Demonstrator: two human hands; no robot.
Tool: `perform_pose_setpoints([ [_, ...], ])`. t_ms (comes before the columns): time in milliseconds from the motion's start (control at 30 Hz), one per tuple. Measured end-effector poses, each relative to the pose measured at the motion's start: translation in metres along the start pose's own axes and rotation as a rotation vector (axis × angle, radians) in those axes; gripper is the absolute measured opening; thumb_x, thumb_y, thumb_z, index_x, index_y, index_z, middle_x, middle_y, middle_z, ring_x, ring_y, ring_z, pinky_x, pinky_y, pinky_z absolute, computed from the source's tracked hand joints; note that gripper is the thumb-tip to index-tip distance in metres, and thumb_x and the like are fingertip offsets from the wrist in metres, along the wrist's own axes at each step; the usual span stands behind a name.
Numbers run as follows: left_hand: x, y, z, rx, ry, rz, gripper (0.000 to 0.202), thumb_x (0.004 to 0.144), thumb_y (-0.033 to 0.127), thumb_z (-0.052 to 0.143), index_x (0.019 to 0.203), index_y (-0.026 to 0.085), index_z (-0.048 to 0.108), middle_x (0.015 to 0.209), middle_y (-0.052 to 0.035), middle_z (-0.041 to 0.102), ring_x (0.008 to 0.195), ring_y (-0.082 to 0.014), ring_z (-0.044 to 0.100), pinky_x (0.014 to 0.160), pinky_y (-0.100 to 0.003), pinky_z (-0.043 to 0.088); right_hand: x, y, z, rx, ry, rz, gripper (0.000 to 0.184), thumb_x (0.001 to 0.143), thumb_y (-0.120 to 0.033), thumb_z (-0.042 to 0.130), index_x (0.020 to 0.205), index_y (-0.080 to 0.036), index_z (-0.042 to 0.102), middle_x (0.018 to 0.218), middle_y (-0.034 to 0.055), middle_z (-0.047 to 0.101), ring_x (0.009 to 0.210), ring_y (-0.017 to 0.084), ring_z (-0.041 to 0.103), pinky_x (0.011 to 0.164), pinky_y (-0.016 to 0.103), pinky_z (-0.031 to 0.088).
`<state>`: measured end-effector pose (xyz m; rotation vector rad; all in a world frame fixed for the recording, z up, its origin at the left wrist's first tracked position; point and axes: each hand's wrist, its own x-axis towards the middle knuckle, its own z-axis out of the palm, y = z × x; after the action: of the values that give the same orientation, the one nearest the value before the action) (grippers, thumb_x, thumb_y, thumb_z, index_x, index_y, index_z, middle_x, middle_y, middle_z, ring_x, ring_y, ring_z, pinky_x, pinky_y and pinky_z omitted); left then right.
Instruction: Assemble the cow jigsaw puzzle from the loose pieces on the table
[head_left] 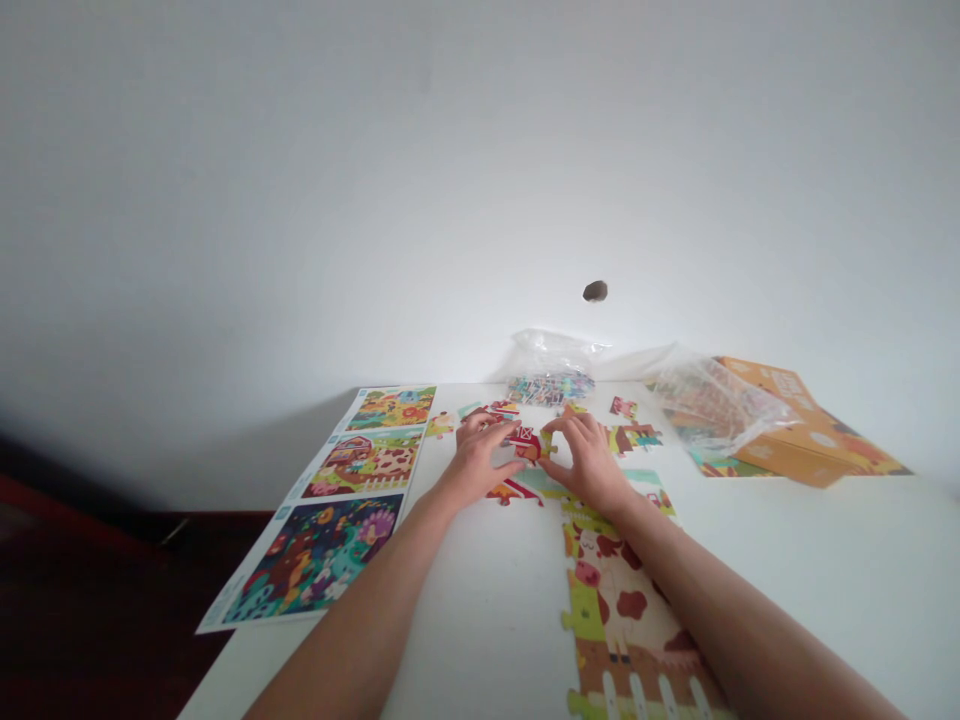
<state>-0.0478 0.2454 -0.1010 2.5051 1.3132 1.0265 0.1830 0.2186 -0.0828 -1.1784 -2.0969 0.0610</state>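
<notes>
Between my two hands is a red jigsaw puzzle piece [528, 448] with a white-crossed barn door on it. My left hand [477, 464] grips its left side with thumb and fingers, and my right hand [589, 464] holds its right side. Below my right hand lies a joined puzzle section [630, 605] showing a brown-spotted cow and a white fence; my right forearm covers part of it. A loose red-roof piece [514, 492] lies just under my left hand. More loose pieces [634, 438] are scattered behind and beside my hands, some partly hidden.
A picture sheet [315, 500] with three printed scenes lies at the table's left edge. Against the white wall rests a clear bag of puzzle pieces [551, 385]. At the right, an orange box [802, 440] is partly under a clear plastic bag [720, 400].
</notes>
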Motion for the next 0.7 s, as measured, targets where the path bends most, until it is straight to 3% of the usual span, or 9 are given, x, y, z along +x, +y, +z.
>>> perform_pose_setpoints([
  [333, 0.0011, 0.0095, -0.0060, 0.029, 0.074, -0.021, 0.061, 0.069, 0.042, 0.084, 0.124, 0.023, 0.065, 0.120, -0.0107, 0.063, 0.123, -0.0301, 0.048, 0.107, -0.046, 0.039, 0.0004, -0.0008, -0.0023, 0.035, 0.044, -0.088, 0.033, 0.087, -0.027, 0.065, 0.119, -0.021, 0.056, 0.118, 0.0096, 0.064, 0.116, 0.029, 0.048, 0.099, 0.044, 0.040],
  [500, 0.0017, 0.0080, -0.0065, 0.039, 0.089, 0.034, 0.048, 0.075, 0.040, 0.080, 0.119, 0.025, 0.067, 0.113, -0.0076, 0.068, 0.119, -0.0274, 0.051, 0.105, -0.044, 0.040, 0.0007, -0.0002, -0.0020, 0.034, 0.036, -0.055, 0.036, 0.089, -0.024, 0.063, 0.125, -0.023, 0.055, 0.116, 0.0086, 0.065, 0.117, 0.029, 0.048, 0.099, 0.044, 0.039],
  [700, 0.0014, 0.0062, -0.0062, 0.042, 0.086, 0.013, 0.049, 0.074, 0.043, 0.082, 0.117, 0.024, 0.069, 0.105, -0.0078, 0.071, 0.117, -0.0271, 0.052, 0.105, -0.044, 0.039, -0.0005, -0.0016, -0.0034, -0.004, 0.027, -0.004, 0.041, 0.090, -0.031, 0.061, 0.130, -0.023, 0.053, 0.122, 0.0084, 0.064, 0.120, 0.029, 0.047, 0.099, 0.044, 0.037],
])
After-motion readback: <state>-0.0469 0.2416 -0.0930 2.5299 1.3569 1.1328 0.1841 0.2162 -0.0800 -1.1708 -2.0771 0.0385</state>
